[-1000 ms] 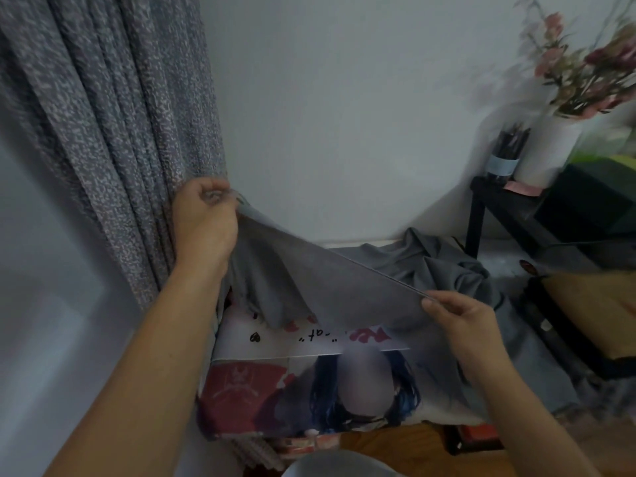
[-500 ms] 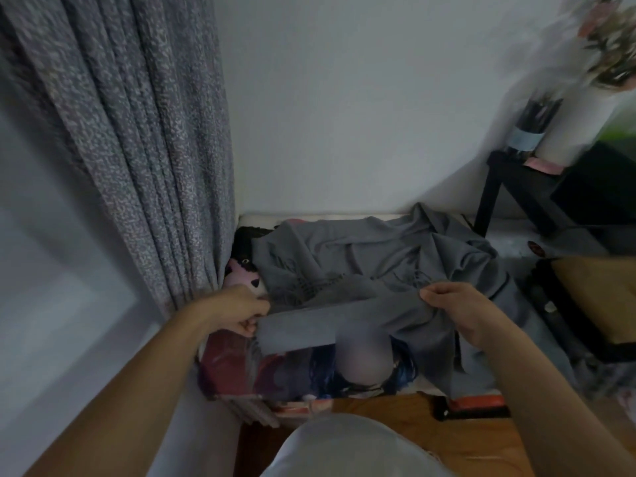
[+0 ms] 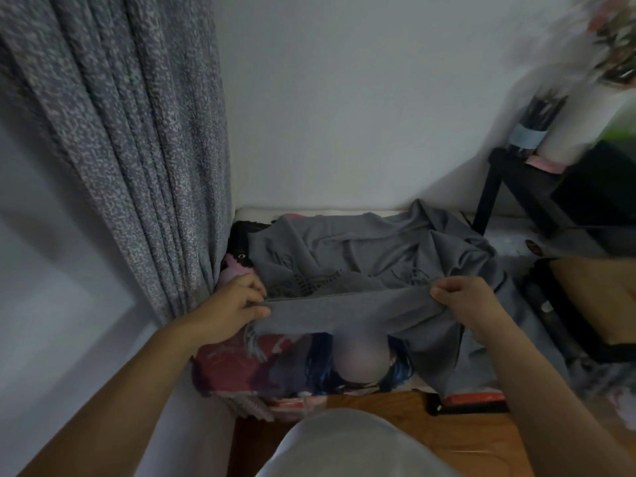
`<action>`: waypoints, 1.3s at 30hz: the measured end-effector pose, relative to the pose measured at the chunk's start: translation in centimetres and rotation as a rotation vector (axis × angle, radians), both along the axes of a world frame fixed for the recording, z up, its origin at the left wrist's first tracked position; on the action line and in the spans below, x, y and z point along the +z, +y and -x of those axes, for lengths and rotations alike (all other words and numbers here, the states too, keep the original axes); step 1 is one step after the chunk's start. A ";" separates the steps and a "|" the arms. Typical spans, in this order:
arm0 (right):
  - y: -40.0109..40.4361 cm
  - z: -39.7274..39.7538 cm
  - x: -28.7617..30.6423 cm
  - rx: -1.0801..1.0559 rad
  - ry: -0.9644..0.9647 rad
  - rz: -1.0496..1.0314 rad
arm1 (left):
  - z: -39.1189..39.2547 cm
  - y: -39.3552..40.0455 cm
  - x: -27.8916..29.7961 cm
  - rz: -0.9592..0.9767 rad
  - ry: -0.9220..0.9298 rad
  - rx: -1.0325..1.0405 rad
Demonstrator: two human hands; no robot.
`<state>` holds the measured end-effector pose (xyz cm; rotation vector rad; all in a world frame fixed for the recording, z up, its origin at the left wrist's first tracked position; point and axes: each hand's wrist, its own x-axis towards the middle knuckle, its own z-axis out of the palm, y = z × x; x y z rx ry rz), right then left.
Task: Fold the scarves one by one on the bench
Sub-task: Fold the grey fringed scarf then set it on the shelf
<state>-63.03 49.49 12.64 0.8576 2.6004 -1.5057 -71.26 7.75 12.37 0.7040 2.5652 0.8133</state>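
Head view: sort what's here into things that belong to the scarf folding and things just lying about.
Part of the job:
grey scarf, held along its near edge
left hand, gripping the scarf
right hand, gripping the scarf
bench with a printed cover

Just lying about:
patterned curtain
black side table
white vase, blurred

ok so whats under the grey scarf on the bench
Under the grey scarf lies a printed cushion cover, showing at the front and left edges. The left hand and right hand grip the scarf's near fold. Whatever lies further back under the scarf is covered.
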 end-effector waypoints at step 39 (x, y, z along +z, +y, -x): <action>-3.8 -7.3 -2.3 0.163 0.252 -0.141 | -2.0 17.5 10.3 -0.078 0.548 -0.362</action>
